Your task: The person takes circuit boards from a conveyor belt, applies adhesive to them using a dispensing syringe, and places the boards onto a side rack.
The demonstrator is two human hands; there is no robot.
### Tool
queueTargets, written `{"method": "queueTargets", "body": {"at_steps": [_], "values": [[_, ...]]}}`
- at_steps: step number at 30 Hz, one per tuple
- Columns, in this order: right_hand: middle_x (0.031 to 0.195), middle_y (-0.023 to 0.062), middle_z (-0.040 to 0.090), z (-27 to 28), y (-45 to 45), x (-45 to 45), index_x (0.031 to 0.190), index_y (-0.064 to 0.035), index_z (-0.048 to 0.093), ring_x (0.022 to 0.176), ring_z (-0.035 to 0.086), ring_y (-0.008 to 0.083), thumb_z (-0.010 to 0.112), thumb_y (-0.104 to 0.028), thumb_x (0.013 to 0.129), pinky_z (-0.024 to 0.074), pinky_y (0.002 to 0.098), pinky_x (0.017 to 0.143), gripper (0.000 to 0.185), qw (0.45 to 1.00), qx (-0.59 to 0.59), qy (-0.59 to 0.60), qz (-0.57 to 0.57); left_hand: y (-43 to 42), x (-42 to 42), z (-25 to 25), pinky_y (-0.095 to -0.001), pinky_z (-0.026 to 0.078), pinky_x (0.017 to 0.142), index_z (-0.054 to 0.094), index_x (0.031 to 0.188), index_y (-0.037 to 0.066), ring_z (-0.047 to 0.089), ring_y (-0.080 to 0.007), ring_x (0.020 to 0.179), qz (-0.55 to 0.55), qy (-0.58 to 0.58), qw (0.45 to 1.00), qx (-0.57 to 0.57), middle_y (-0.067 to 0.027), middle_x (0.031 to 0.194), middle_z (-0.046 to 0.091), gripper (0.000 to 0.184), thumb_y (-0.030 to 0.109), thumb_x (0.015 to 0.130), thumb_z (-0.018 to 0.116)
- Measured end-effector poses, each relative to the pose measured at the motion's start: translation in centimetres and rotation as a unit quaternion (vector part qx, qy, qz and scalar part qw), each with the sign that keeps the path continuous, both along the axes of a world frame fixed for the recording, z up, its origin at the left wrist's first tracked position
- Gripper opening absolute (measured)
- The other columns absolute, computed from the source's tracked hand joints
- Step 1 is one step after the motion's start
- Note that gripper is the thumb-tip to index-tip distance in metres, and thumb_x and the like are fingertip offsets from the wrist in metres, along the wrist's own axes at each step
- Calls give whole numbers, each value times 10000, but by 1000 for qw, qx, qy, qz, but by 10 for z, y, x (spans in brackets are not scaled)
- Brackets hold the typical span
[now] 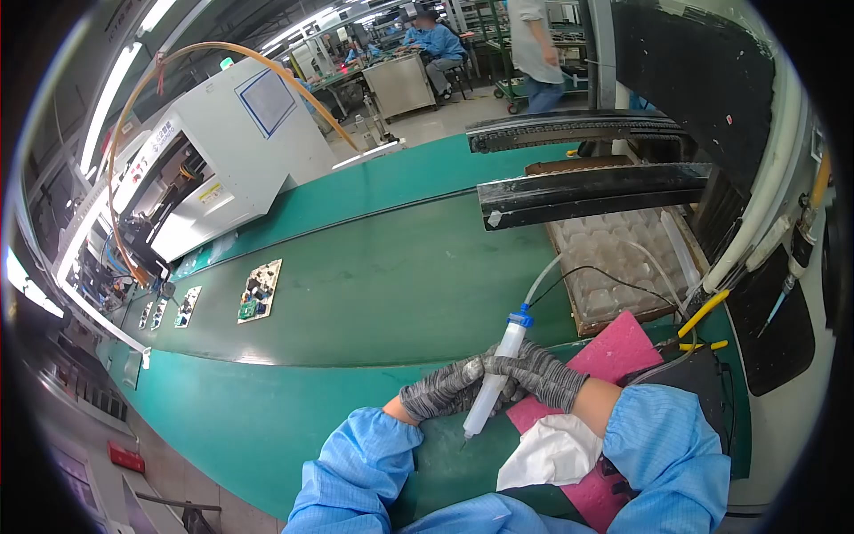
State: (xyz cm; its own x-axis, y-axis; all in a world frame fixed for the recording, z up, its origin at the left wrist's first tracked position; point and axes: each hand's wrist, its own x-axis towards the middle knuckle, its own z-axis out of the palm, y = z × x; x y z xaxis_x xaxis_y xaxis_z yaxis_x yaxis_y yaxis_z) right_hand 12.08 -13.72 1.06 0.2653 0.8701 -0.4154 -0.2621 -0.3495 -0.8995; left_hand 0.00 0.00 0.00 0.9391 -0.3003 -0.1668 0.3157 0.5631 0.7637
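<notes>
A translucent dispensing syringe [487,405] with a blue cap slants between my two gloved hands, its thin needle tip pointing down toward the bench. My right hand [544,376], in a grey knit glove, has its fingers closed across the barrel. From the other side, my left hand [442,390] meets it, fingers bunched against the barrel and partly hidden behind it. A clear tube [543,280] runs up from the cap. Beneath my right forearm lie a crumpled white cloth [553,452] and a pink foam sheet [623,345].
Several populated circuit boards [259,292] sit on the green conveyor belt [382,276], to the left. A white machine [240,133] stands at its far end. At right are a tray of clear cups [614,254], black rails [587,191] and a hanging screwdriver [798,249]. Other people are farther back.
</notes>
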Motion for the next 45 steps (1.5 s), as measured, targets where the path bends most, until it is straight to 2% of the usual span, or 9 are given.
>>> {"method": "queueTargets", "body": {"at_steps": [14, 17, 23, 26, 35, 40, 45], "values": [[689, 69, 582, 1, 0, 1, 905, -50, 555, 529, 553, 115, 580, -343, 784, 471, 237, 470, 318, 1000, 4, -2, -5, 1, -2, 4, -322, 459, 760, 379, 1185, 54, 517, -207, 903, 6, 5, 1000, 2, -115, 1031, 499, 599, 467, 782, 541], [693, 70, 583, 3, 0, 0, 910, -49, 555, 527, 552, 114, 583, -336, 783, 470, 234, 464, 316, 1000, 2, 1, -7, 2, 0, -2, -307, 450, 777, 320, 1252, 44, 508, -195, 959, -5, -16, 1000, -11, -130, 1090, 487, 639, 462, 808, 508], [698, 72, 585, 2, 0, 0, 920, -44, 550, 517, 550, 114, 590, -333, 778, 471, 229, 456, 325, 1000, 6, 10, -14, 2, 0, 2, -307, 451, 772, 283, 1275, 49, 504, -196, 957, -7, -12, 1000, -2, -127, 1090, 484, 678, 466, 797, 522], [698, 75, 585, 3, 1, 0, 919, -38, 546, 513, 549, 118, 598, -330, 771, 472, 230, 452, 331, 1000, 7, 2, -12, 1, 0, -1, -324, 460, 766, 362, 1194, 52, 514, -199, 915, 6, 2, 1000, 9, -111, 1034, 497, 640, 486, 765, 555], [695, 46, 564, 9, 0, -6, 926, -57, 529, 488, 524, 106, 644, -261, 742, 459, 215, 429, 298, 997, -7, 43, -66, 3, -7, -13, -319, 424, 846, 335, 1241, 53, 492, -191, 992, 49, 17, 999, -1, -115, 1122, 479, 593, 448, 826, 485], [722, 53, 551, 4, 1, -7, 958, -45, 505, 480, 508, 99, 649, -237, 739, 445, 212, 417, 326, 993, 0, 61, -99, 5, -7, -2, -342, 480, 758, 408, 1153, 42, 535, -203, 937, 23, -30, 998, -44, -119, 1079, 507, 502, 418, 831, 496], [727, 58, 547, 5, 2, -7, 965, -41, 494, 480, 512, 113, 653, -209, 728, 438, 215, 407, 331, 992, 3, 83, -97, 6, -11, 3, -360, 465, 801, 386, 1184, 48, 525, -213, 964, 23, -2, 996, -88, -123, 1104, 496, 514, 385, 822, 529]]}}
